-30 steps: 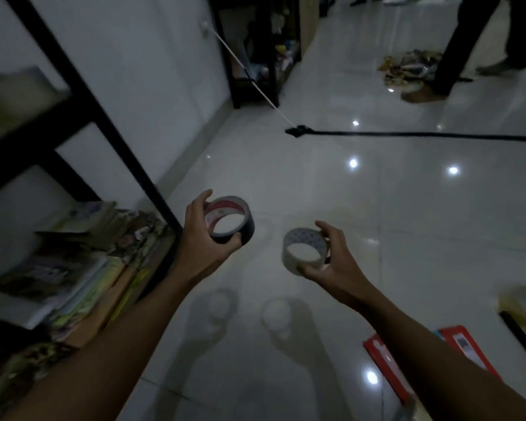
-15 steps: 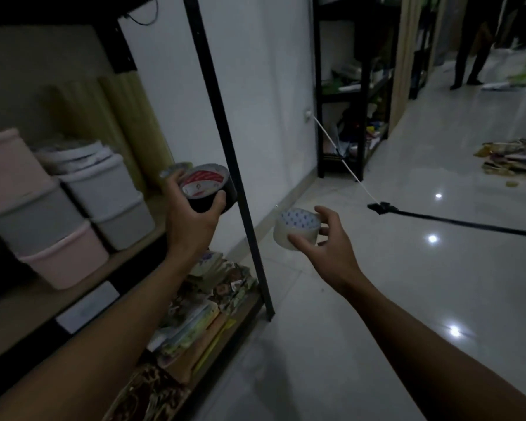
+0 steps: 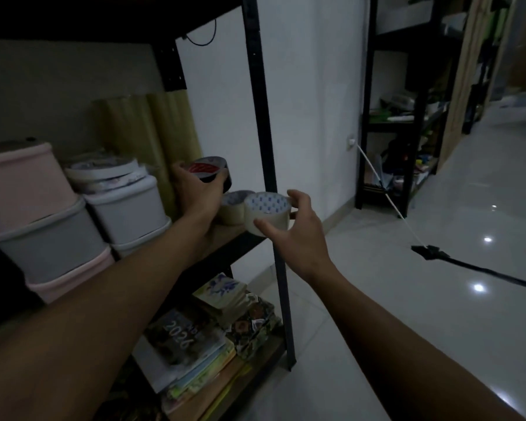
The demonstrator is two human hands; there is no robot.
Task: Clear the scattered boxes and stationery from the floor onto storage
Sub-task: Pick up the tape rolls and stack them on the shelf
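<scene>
My left hand (image 3: pixel 198 194) grips a black tape roll (image 3: pixel 209 171) with a red-and-white label, held over the wooden middle shelf (image 3: pixel 225 235) of a black metal rack. My right hand (image 3: pixel 295 235) holds a pale tape roll (image 3: pixel 266 212) with a blue-dotted core at the shelf's front edge. Another pale tape roll (image 3: pixel 233 208) stands on the shelf just left of it, touching or nearly touching.
Pink and grey storage bins (image 3: pixel 37 214) are stacked on the shelf's left, tan rolls (image 3: pixel 152 132) behind. Books and calendars (image 3: pixel 207 329) fill the lower shelf. The rack's black post (image 3: pixel 268 177) stands by my right hand. A cable (image 3: pixel 456 262) crosses the glossy floor; a second rack (image 3: pixel 407 117) stands beyond.
Both hands moved forward to the middle shelf with their rolls. The view turned further left toward the rack, and the roll standing on the shelf came into sight.
</scene>
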